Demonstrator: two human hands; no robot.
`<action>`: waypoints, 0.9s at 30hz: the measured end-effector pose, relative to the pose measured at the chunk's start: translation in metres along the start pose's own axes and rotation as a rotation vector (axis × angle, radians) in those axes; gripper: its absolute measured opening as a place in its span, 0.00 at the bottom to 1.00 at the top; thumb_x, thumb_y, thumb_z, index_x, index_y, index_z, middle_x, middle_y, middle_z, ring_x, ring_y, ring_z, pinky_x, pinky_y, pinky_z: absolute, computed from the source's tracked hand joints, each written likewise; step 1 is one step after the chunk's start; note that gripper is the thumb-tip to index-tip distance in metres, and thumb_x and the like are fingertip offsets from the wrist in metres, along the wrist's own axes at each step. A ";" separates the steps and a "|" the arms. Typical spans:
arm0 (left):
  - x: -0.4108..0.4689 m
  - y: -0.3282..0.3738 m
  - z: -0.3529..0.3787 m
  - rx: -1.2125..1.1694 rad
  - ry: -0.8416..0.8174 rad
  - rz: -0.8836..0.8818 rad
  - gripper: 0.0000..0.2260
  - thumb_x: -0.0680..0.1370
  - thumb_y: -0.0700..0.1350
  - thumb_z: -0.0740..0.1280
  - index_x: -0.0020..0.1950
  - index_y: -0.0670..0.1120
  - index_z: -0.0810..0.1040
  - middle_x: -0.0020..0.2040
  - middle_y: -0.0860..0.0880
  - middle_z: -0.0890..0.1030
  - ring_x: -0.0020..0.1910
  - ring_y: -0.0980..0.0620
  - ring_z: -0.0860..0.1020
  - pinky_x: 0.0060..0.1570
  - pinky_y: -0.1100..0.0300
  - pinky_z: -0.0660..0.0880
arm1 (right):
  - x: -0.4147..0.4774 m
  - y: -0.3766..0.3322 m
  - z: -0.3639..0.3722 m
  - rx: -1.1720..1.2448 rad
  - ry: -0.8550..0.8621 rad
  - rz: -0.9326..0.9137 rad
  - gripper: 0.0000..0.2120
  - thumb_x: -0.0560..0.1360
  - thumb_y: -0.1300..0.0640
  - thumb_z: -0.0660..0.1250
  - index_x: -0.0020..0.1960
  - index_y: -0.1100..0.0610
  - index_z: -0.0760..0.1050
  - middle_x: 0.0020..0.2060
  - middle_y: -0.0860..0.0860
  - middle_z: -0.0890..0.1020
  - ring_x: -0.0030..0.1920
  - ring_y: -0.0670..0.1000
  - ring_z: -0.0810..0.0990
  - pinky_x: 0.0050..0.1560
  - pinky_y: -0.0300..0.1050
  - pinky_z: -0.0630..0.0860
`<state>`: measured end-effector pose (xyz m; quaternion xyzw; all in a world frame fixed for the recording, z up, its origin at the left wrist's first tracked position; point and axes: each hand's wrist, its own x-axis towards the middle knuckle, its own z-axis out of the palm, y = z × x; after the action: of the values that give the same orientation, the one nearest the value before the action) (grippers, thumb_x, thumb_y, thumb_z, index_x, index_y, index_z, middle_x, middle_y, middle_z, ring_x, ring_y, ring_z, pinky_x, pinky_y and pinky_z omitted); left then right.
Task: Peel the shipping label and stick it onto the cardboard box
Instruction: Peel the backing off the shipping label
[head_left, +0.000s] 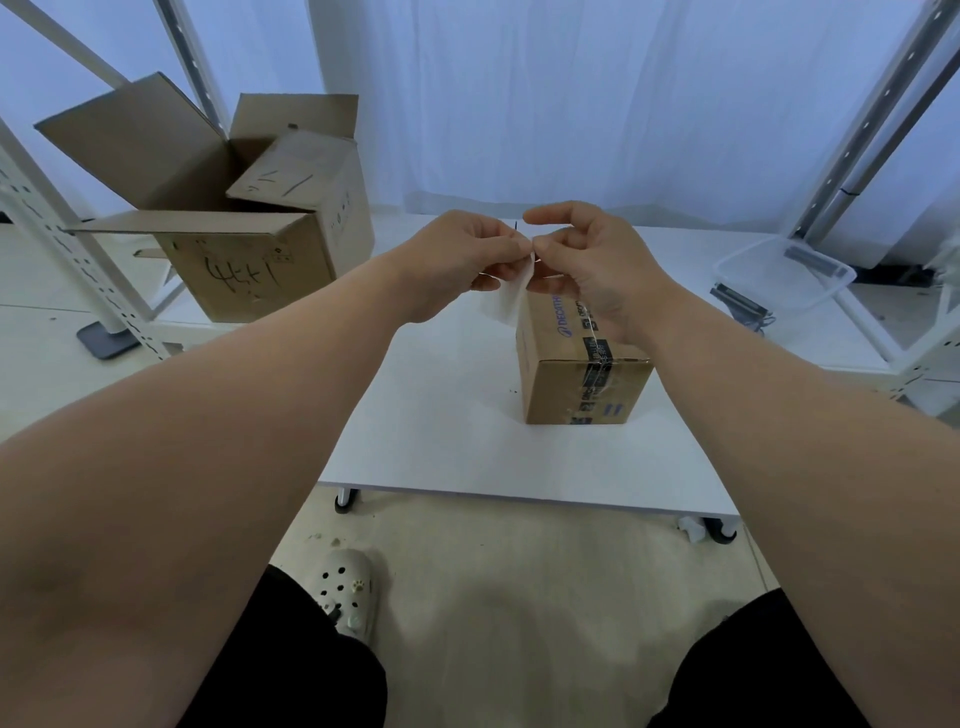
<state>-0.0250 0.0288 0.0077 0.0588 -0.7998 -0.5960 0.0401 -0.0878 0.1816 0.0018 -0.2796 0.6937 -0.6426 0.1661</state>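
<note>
A small taped cardboard box (582, 384) with printed lettering stands on the white table (441, 415), right of centre. Above its far end I hold a white shipping label (506, 301) that hangs down on edge. My left hand (457, 260) pinches the label's top from the left. My right hand (582, 265) pinches the same top corner from the right, fingertips almost touching the left ones. The right hand hides part of the box's top. Whether the label has come apart from its backing I cannot tell.
A large open cardboard box (249, 260) with a smaller box inside sits on a low shelf at the left. White rack posts (78, 249) stand left and right. A clear plastic tub (784, 273) is at the right. My knees and a shoe (348, 587) are below the table's near edge.
</note>
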 end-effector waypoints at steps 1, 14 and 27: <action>0.001 0.000 0.001 -0.010 -0.003 0.007 0.06 0.78 0.42 0.65 0.42 0.43 0.78 0.40 0.48 0.78 0.38 0.55 0.75 0.40 0.66 0.72 | -0.001 0.000 -0.001 0.011 -0.005 0.005 0.10 0.77 0.65 0.64 0.58 0.58 0.75 0.38 0.53 0.81 0.37 0.46 0.83 0.48 0.45 0.82; 0.003 0.000 0.005 0.054 0.121 0.050 0.05 0.77 0.42 0.65 0.42 0.44 0.76 0.42 0.44 0.78 0.41 0.52 0.75 0.44 0.63 0.75 | 0.000 -0.004 0.002 0.186 0.057 0.109 0.03 0.74 0.63 0.70 0.45 0.63 0.80 0.37 0.55 0.84 0.36 0.48 0.85 0.38 0.37 0.81; 0.007 -0.001 0.008 0.068 0.244 0.086 0.06 0.77 0.40 0.63 0.40 0.45 0.74 0.39 0.50 0.77 0.39 0.55 0.77 0.49 0.61 0.78 | 0.007 0.002 0.010 0.108 0.102 0.204 0.05 0.74 0.64 0.68 0.47 0.67 0.78 0.39 0.59 0.85 0.39 0.54 0.86 0.41 0.45 0.83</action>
<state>-0.0333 0.0353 0.0039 0.0979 -0.8104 -0.5548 0.1608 -0.0880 0.1691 -0.0002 -0.1652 0.6906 -0.6721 0.2100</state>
